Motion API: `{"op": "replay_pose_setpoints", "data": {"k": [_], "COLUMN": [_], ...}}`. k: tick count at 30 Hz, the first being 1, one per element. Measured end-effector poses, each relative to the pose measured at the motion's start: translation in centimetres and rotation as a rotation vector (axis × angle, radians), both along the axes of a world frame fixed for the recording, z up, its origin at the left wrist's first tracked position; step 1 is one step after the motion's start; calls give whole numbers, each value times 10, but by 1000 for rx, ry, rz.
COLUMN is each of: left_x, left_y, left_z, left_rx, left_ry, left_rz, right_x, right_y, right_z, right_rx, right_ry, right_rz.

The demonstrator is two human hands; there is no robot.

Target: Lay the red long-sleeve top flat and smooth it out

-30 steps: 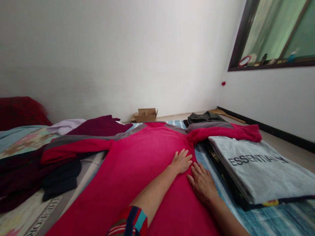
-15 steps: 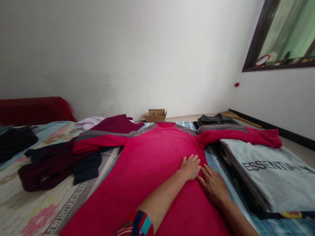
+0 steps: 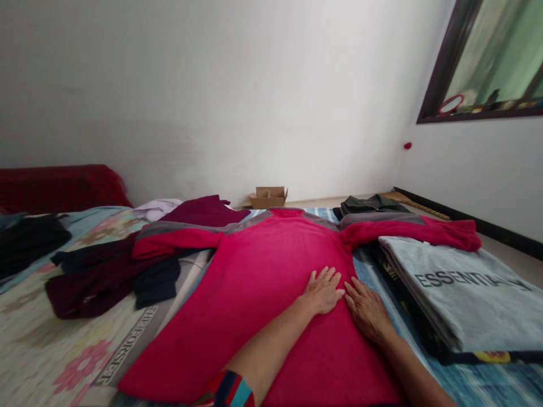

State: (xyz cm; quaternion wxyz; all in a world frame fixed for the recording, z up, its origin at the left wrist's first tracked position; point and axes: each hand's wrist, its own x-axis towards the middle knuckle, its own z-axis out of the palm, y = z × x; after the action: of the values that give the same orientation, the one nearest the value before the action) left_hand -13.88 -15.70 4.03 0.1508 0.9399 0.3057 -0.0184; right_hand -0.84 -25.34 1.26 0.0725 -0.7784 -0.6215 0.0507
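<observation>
Left hand [image 3: 323, 291] and right hand [image 3: 368, 310] lie flat, unclenched, on the pink-red shirt [image 3: 254, 277]

Two hands [image 3: 324, 292] [image 3: 368, 311], one pink shirt [image 3: 263, 271] and one box [image 3: 268, 201] appear.

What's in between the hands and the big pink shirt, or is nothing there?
Nothing visible is: the left hand lies flat on the pink shirt, and the right hand rests at its right edge. The folded gray shirt is right of both hands.
</observation>
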Motion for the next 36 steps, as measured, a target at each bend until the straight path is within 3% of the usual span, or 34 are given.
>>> {"op": "replay_pose_setpoints", "data": {"k": [8, 13, 16, 19, 21, 23, 28, 36], "left_x": [-31, -51, -87, -141, -176, -204, -231, -262], "left_y": [-20, -16, 3, 27, 38, 44, 47, 43], "left_z": [2, 13, 25, 34, 33, 27, 13, 11], "left_rx": [-72, -90, -33, 103, 162, 148, 116, 196], "left_ry": [4, 18, 39, 118, 180, 203, 156, 117], "left_rz": [51, 111, 253, 543, 712, 775, 744, 651], "right_x": [8, 13, 16, 18, 20, 21, 24, 15], "right_y": [1, 1, 1, 1, 1, 1, 0, 0], "right_z": [-22, -30, -35, -42, -47, -49, -50, -30], "right_rx": [38, 41, 56, 75, 88, 100, 114, 62], "right_ry": [-66, -108, -120, -129, -133, -129, -112, -47], "right_rz": [31, 59, 68, 74, 72, 65, 65, 32]}}
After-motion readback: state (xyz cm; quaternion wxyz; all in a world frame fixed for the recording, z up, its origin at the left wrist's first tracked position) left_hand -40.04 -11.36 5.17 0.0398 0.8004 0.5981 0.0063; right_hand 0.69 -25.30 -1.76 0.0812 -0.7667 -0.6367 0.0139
